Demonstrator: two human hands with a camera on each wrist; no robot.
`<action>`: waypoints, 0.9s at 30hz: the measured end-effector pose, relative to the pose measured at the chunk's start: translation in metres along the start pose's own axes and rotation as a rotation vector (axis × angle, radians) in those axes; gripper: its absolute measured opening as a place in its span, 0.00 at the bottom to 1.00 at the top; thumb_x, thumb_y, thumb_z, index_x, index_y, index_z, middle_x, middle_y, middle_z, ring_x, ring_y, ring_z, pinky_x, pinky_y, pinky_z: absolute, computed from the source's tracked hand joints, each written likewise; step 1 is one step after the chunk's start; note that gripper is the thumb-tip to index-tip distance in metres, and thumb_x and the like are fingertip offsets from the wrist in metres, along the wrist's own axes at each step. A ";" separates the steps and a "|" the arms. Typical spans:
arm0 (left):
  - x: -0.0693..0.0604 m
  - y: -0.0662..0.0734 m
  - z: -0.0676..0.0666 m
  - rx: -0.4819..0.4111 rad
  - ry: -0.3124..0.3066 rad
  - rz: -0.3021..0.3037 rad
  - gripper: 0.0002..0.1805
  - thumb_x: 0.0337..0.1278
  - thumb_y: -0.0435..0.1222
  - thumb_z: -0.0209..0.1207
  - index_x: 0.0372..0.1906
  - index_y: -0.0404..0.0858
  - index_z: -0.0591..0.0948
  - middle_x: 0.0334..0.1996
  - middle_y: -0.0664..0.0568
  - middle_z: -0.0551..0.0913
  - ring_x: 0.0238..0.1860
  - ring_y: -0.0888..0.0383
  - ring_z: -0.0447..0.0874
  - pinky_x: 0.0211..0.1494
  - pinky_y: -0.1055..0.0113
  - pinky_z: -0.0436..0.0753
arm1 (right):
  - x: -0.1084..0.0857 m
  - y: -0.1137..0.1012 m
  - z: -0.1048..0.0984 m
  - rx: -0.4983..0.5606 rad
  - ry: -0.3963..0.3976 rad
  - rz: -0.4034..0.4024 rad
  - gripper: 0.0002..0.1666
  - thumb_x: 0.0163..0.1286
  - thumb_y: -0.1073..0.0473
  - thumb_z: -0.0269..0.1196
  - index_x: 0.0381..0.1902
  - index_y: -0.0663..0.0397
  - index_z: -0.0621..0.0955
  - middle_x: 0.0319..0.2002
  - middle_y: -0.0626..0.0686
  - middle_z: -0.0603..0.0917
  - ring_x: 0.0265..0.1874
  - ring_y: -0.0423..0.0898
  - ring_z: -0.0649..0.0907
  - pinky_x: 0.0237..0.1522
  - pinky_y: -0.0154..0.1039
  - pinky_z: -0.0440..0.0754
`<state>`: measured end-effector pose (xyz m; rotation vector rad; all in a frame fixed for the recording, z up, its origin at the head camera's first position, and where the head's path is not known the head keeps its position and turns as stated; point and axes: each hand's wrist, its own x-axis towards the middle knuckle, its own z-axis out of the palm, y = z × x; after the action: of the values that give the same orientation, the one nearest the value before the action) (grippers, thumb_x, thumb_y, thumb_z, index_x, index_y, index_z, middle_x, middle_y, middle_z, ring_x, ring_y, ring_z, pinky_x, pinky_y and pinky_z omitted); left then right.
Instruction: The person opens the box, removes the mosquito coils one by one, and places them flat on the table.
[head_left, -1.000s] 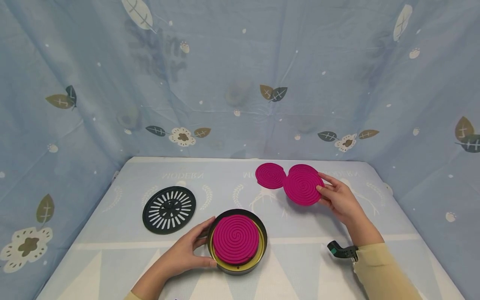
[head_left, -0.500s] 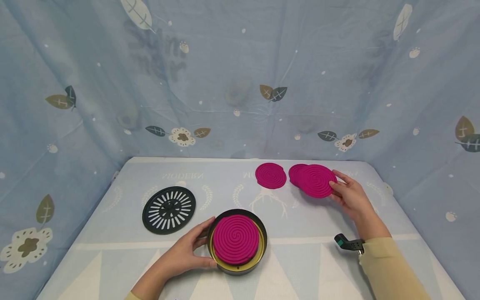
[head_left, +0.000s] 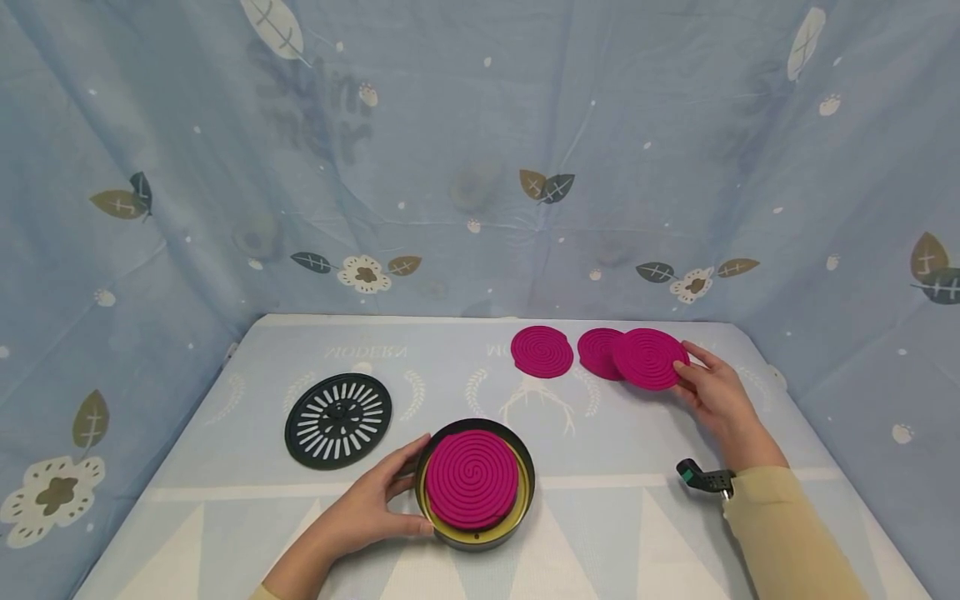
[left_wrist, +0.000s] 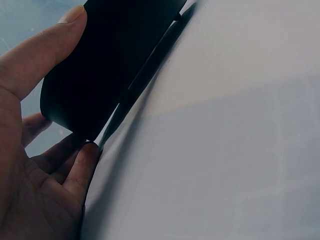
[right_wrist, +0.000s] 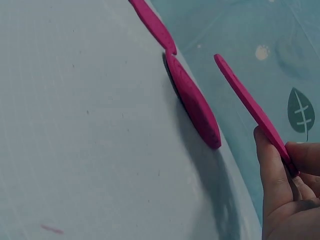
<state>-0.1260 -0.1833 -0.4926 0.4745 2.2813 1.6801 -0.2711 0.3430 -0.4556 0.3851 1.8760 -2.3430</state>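
Note:
In the head view my left hand [head_left: 378, 504] grips the left side of a round black container [head_left: 476, 544] with a yellow inside. A magenta spiral-ridged coaster [head_left: 472, 479] lies in it. The left wrist view shows the thumb and fingers around the container's dark wall [left_wrist: 105, 65]. Farther right, my right hand [head_left: 716, 396] pinches another magenta coaster [head_left: 649, 358] by its edge, thumb on top. In the right wrist view this held coaster [right_wrist: 250, 102] is tilted and off the table. From the head it partly covers a coaster [head_left: 597, 353] lying beneath.
One more magenta coaster [head_left: 541, 352] lies at the back of the table, left of the overlapped one. A black slotted disc [head_left: 341, 411] lies at the left. Blue patterned cloth [head_left: 480, 167] hangs behind the table [head_left: 600, 517] and at both sides.
My right hand has moved right and slightly back with the held coaster, uncovering more of the coaster beneath. The left hand and the container have not moved.

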 end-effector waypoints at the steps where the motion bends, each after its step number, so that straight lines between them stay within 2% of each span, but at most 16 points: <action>1: 0.000 0.000 0.000 0.001 0.001 -0.001 0.64 0.29 0.42 0.82 0.78 0.48 0.57 0.74 0.55 0.61 0.72 0.56 0.61 0.70 0.69 0.70 | 0.001 0.000 -0.001 0.003 0.001 -0.001 0.45 0.73 0.64 0.60 0.80 0.50 0.50 0.38 0.46 0.85 0.33 0.39 0.86 0.39 0.34 0.89; 9: 0.000 -0.001 0.000 0.001 0.000 -0.005 0.64 0.30 0.42 0.82 0.78 0.48 0.58 0.74 0.56 0.61 0.72 0.56 0.61 0.70 0.69 0.70 | 0.005 -0.006 -0.014 0.014 0.050 0.004 0.47 0.72 0.63 0.61 0.80 0.49 0.49 0.37 0.45 0.84 0.31 0.39 0.85 0.36 0.32 0.89; 17: 0.000 -0.001 0.000 -0.003 0.000 -0.007 0.63 0.31 0.42 0.82 0.78 0.49 0.58 0.74 0.56 0.61 0.72 0.57 0.61 0.70 0.70 0.69 | 0.016 -0.003 -0.031 0.002 0.112 0.017 0.48 0.72 0.62 0.61 0.80 0.46 0.49 0.42 0.45 0.79 0.35 0.37 0.84 0.41 0.33 0.89; 27: 0.000 0.000 -0.001 -0.026 -0.010 -0.006 0.62 0.33 0.40 0.81 0.77 0.51 0.58 0.74 0.56 0.61 0.72 0.57 0.60 0.71 0.69 0.69 | 0.027 0.000 -0.039 -0.019 0.264 0.090 0.46 0.73 0.59 0.60 0.80 0.40 0.50 0.48 0.46 0.71 0.39 0.36 0.81 0.46 0.32 0.87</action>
<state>-0.1260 -0.1839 -0.4927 0.4684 2.2489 1.6987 -0.2920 0.3831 -0.4710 0.7939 1.9400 -2.3083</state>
